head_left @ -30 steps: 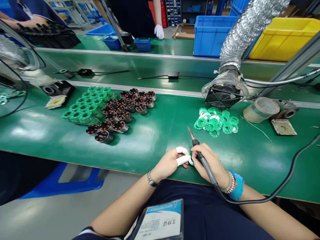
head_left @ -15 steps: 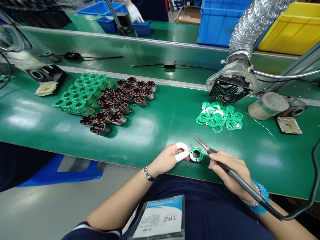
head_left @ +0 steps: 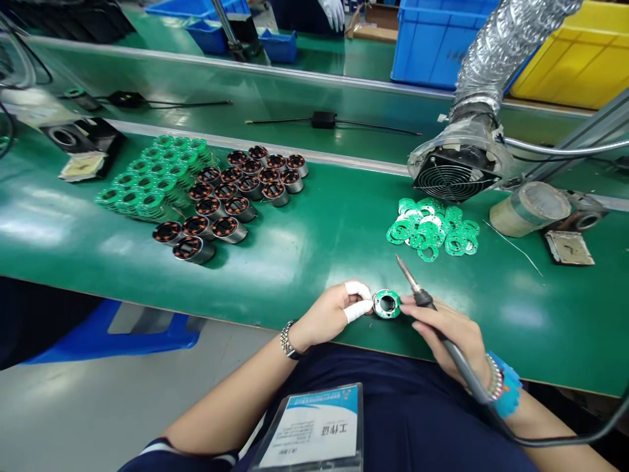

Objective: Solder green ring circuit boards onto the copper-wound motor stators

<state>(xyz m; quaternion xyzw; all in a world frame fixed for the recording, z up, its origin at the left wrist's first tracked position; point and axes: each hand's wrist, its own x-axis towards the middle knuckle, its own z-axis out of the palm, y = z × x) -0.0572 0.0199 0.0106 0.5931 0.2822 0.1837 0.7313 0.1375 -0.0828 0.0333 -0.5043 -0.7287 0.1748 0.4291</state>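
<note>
My left hand (head_left: 328,313), with white tape on two fingers, pinches a round part with a green ring-shaped circuit board (head_left: 386,303) on top, resting on the bench. My right hand (head_left: 445,331) grips a soldering iron (head_left: 421,297), its bare metal tip pointing up and away, just above the ring. That hand's fingertips reach the ring's right edge. Beyond my hands lies a scatter of loose green ring boards (head_left: 430,231). Further left stand several rows of copper-wound motor cylinders (head_left: 230,190) and a dense group of green-topped cylinders (head_left: 147,190).
A fume extractor fan (head_left: 455,180) with a silver duct (head_left: 511,52) stands on the green bench (head_left: 314,262), near a tape roll (head_left: 528,208). Behind run a second bench, blue and yellow crates, and a co-worker's gloved hand (head_left: 333,13).
My right hand has moved left, bringing the iron close over the ring, its tip swung more upright. The left hand stays on the part. The view has tilted slightly.
</note>
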